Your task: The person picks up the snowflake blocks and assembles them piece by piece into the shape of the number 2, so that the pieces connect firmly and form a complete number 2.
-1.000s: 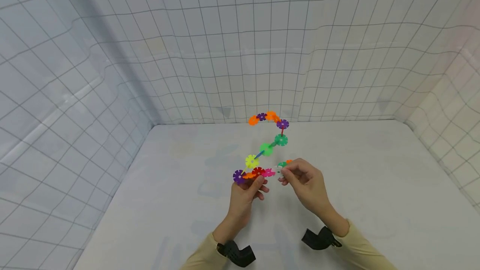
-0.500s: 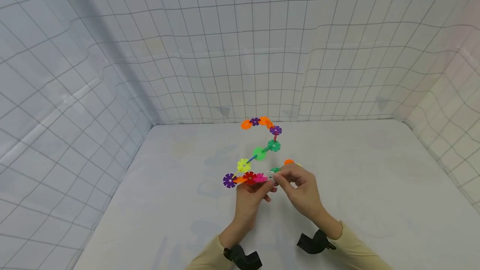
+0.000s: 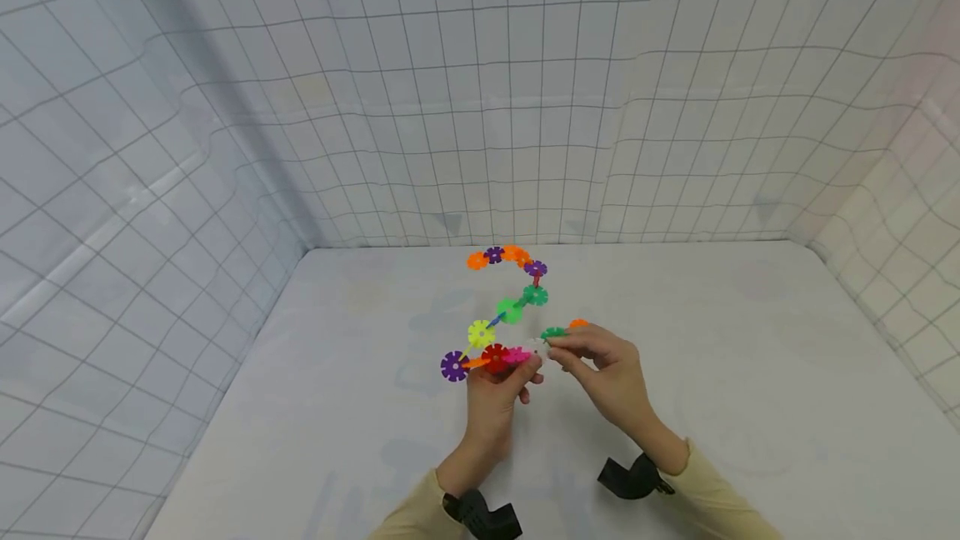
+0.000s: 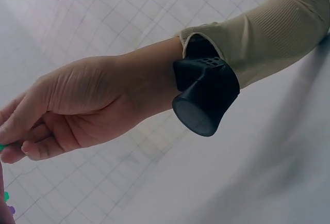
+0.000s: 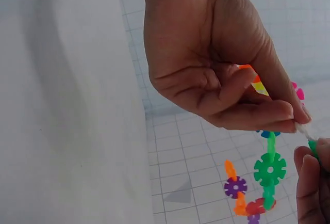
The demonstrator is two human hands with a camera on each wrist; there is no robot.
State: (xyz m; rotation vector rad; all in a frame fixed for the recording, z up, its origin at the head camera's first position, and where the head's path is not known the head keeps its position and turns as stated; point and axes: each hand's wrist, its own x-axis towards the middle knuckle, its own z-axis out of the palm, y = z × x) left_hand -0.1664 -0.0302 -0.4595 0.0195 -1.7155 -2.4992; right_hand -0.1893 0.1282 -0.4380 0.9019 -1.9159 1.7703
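My left hand [image 3: 491, 407] pinches a chain of slotted plastic snowflake discs near its white disc [image 3: 537, 347]. Beside the thumb are a pink disc [image 3: 516, 355] and a red disc [image 3: 495, 357]. From the purple disc [image 3: 454, 366], the chain bends up through yellow, green and purple to orange at its far end. My right hand [image 3: 611, 369] pinches a green snowflake disc [image 3: 553, 332], with an orange disc [image 3: 578, 323] partly hidden behind the fingers. In the right wrist view, the white disc [image 5: 303, 129] meets the green one [image 5: 312, 146]; fingertips hide the joint.
A white tabletop [image 3: 315, 407] lies beneath my hands. White grid-lined sheeting [image 3: 480, 107] rises behind it and along both sides. Black camera mounts [image 3: 633, 477] are worn on both wrists, over light yellow sleeves.
The chain has moved left and somewhat down. My left thumb has shifted from the red disc toward the white one, and my right fingers have gone from the white disc to the green one.
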